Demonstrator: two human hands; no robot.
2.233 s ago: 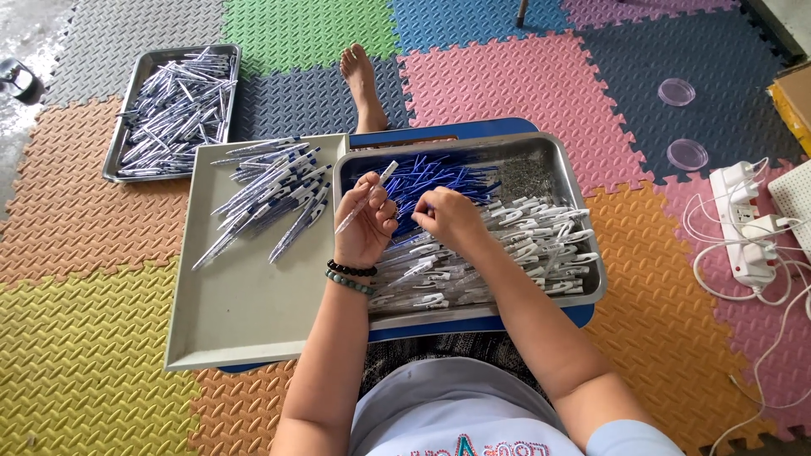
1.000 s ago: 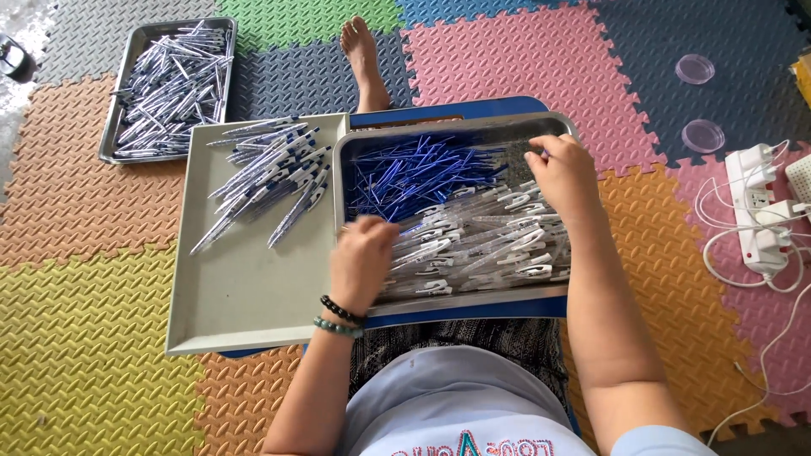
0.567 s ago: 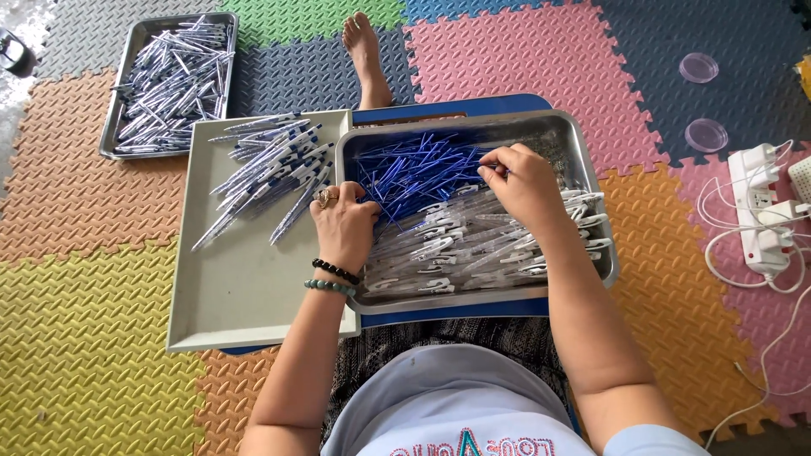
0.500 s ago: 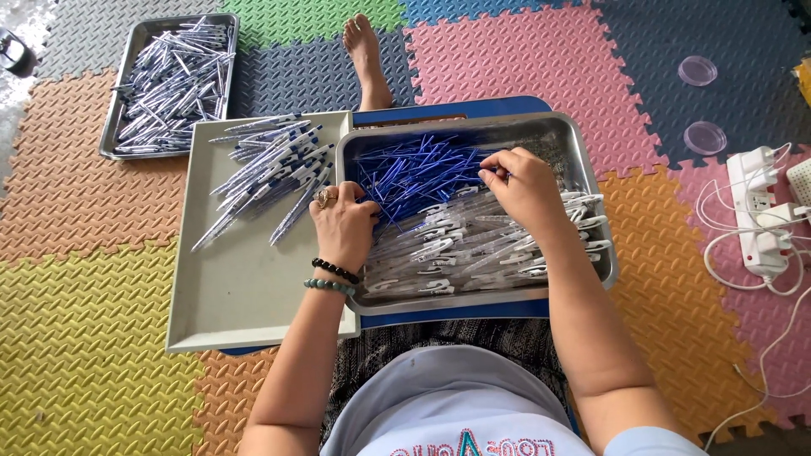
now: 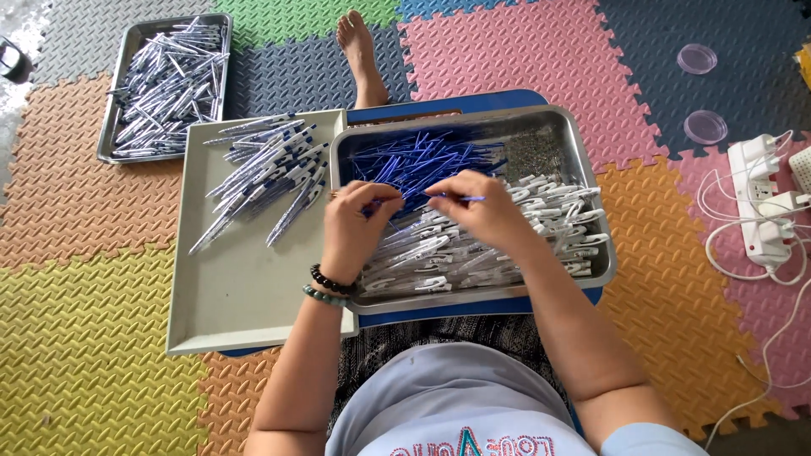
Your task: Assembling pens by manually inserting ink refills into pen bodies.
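Pen refill (image 5: 460, 198), thin and blue, is pinched in the right hand (image 5: 481, 211) over a steel tray (image 5: 596, 203); left hand (image 5: 355, 224) grips another part. Finished pens (image 5: 262, 177) fill one flat tray corner; many white barrels (image 5: 498, 245) remain

Bare floor of the grey tray (image 5: 245, 304) lies open below the finished pens (image 5: 262, 173) — the metal tray (image 5: 591, 211) is crowded, its raised rim between them.

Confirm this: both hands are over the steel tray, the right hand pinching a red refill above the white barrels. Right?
Not quite. The head view shows the right hand pinching a blue refill, not red. Both hands, left hand too, are over the steel tray, above the white barrels.
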